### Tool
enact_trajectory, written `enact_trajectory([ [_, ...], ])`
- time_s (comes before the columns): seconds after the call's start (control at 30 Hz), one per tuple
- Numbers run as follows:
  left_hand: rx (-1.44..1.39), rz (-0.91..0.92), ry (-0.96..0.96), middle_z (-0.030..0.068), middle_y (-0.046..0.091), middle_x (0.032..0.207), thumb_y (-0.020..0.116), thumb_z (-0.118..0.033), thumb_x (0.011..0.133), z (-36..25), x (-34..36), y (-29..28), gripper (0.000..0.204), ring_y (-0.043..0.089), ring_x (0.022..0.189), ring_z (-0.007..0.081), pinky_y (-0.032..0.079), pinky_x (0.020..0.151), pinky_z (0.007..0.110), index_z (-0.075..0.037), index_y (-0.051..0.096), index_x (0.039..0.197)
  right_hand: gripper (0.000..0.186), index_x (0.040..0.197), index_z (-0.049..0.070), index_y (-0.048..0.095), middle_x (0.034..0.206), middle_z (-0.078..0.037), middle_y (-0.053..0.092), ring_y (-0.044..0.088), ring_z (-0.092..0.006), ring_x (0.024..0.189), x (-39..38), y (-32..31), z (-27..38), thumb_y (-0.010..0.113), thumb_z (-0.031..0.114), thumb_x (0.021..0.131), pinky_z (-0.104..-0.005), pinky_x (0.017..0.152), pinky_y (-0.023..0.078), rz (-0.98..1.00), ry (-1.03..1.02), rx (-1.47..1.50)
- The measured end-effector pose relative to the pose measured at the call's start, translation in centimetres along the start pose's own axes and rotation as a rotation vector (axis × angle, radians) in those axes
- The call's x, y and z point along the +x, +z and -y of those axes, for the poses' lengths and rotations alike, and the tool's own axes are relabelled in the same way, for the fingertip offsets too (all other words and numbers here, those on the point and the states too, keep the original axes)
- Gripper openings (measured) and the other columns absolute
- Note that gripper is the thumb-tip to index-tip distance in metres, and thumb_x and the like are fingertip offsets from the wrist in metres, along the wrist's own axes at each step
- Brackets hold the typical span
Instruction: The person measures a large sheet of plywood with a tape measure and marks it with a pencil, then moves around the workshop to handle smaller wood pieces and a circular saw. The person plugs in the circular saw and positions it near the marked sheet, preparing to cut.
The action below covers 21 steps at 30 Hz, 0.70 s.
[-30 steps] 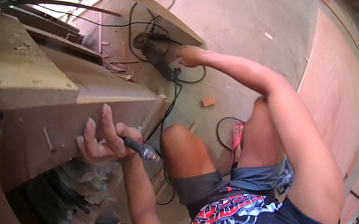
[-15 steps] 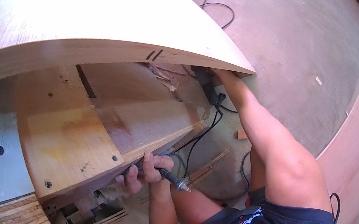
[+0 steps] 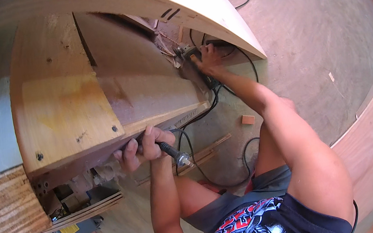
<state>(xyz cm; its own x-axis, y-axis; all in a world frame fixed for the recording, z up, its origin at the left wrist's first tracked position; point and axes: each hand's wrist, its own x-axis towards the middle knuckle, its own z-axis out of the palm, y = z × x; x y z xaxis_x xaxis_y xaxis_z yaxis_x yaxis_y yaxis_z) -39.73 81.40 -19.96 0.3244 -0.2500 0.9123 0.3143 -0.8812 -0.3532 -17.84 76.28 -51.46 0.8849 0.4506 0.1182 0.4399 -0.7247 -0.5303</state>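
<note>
In my left hand [image 3: 145, 148] is a slim black tool with a metal fitting at its end [image 3: 175, 154]. The fingers are wrapped round it, against the front edge of the wooden box frame [image 3: 162, 119], and its other end is hidden. My right hand [image 3: 210, 59] reaches under the pale curved panel [image 3: 208, 9]. It is closed on a black corded power tool with a metal head, which looks like an angle grinder [image 3: 210, 81]. The grinder leans by the far right end of the frame, next to wood scraps [image 3: 166, 48].
Black cords [image 3: 192, 155] loop across the floor near my legs. A small wood block [image 3: 247, 119] and thin wood strips [image 3: 207, 152] lie there too. Layered plywood [image 3: 7, 208] stands at the left. A large wood sheet [image 3: 369, 120] lies at the right.
My view has shifted, so the frame sits higher in the picture. My right hand and the grinder, mostly hidden under the panel before, now show. The left hand keeps its hold.
</note>
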Motion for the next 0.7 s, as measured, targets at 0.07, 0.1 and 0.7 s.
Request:
enact_trajectory([
  [0.07, 0.02, 0.035, -0.01, 0.0119, 0.035, 0.12, 0.051, -0.016, 0.094, -0.2, 0.0, -0.5, 0.007, 0.03, 0.122, 0.0264, 0.018, 0.115, 0.05, -0.014, 0.052, 0.1, 0.082, 0.136, 0.002, 0.038, 0.132, -0.023, 0.041, 0.048, -0.0439, 0.119, -1.5, 0.2, 2.5, 0.076, 0.043, 0.076, -0.0509, 0.097, 0.044, 0.241, 0.059, 0.097],
  [0.1, 0.029, 0.049, -0.019, 0.0119, 0.034, 0.12, 0.051, -0.015, 0.094, -0.3, 0.0, -0.6, 0.007, 0.029, 0.122, 0.0265, 0.017, 0.115, 0.05, -0.014, 0.052, 0.1, 0.085, 0.137, 0.002, 0.036, 0.132, -0.023, 0.04, 0.047, -0.0437, 0.12, -1.6, 0.3, 3.1, 0.076, 0.045, 0.075, -0.0509, 0.097, 0.044, 0.283, 0.097, 0.049],
  [0.7, -0.074, 0.013, 0.026, 0.011, 0.033, 0.124, 0.054, -0.015, 0.093, 0.5, -0.3, -0.2, 0.01, 0.022, 0.131, 0.0304, 0.013, 0.115, 0.053, -0.016, 0.053, 0.103, 0.083, 0.135, 0.007, 0.053, 0.126, -0.024, 0.058, 0.058, -0.0358, 0.116, 0.4, 3.3, 1.7, 0.074, 0.05, 0.067, -0.0419, 0.1, 0.044, 0.557, 0.203, 0.444],
])
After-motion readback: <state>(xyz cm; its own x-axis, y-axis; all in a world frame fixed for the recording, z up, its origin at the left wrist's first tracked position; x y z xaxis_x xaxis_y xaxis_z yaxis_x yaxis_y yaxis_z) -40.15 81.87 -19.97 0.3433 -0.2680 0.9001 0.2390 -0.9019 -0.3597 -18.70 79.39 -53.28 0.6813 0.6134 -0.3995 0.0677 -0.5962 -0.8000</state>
